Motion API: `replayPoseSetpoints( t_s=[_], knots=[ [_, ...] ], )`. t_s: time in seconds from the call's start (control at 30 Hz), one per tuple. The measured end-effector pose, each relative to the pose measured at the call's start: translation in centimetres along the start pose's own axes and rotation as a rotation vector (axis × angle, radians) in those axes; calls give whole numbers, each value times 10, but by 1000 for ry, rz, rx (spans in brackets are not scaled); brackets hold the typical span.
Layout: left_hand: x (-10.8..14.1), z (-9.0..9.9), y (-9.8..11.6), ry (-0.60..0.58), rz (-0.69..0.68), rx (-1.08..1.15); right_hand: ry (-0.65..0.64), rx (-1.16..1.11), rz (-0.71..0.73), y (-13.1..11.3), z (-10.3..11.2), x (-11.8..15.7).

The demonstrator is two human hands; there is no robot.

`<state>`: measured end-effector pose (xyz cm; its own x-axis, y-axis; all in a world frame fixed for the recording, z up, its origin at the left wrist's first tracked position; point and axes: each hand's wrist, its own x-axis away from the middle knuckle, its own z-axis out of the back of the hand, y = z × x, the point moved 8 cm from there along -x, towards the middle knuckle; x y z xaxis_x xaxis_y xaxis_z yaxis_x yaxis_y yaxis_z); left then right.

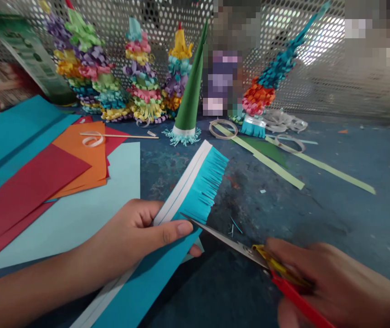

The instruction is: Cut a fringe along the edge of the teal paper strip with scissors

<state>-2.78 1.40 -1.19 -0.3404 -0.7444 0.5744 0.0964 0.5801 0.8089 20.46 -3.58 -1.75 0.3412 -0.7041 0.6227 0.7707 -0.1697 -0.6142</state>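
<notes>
Bright light glares through the perforated metal screen (313, 50) at far right, while the near bench (256, 218) lies dimmer. The left hand (126, 237) casts soft shadow across the teal paper strip (147, 282); the right hand (338, 282) blurs slightly, and wide-angle distortion bends the edges.

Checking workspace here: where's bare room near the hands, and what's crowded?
The widest patch of worktop lies right of the pale green strips, above the right hand, dotted with small scraps. A narrower one sits between the coloured paper sheets and the teal fringed paper. The back is crowded with paper trees.
</notes>
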Motion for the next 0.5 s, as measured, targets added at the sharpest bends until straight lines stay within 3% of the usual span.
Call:
replayPoseSetpoints(
  t_s=[0.13,0.2,0.27,0.3,0.37,0.5],
  knots=[
    [-1,0,1,-26,-34,-30,-13,-30,-30,5,-3,1],
    [-1,0,5,-31,-82,-47,90,88,-26,18,1,6],
    [-1,0,5,-19,-84,-47,270,290,73,24,10,16],
    [-1,0,4,-10,-68,-43,301,377,132,26,10,20],
    [0,1,2,6,-34,-38,327,496,218,28,8,25],
    [0,2,0,15,-37,5,344,597,237,27,8,27]
  ],
)
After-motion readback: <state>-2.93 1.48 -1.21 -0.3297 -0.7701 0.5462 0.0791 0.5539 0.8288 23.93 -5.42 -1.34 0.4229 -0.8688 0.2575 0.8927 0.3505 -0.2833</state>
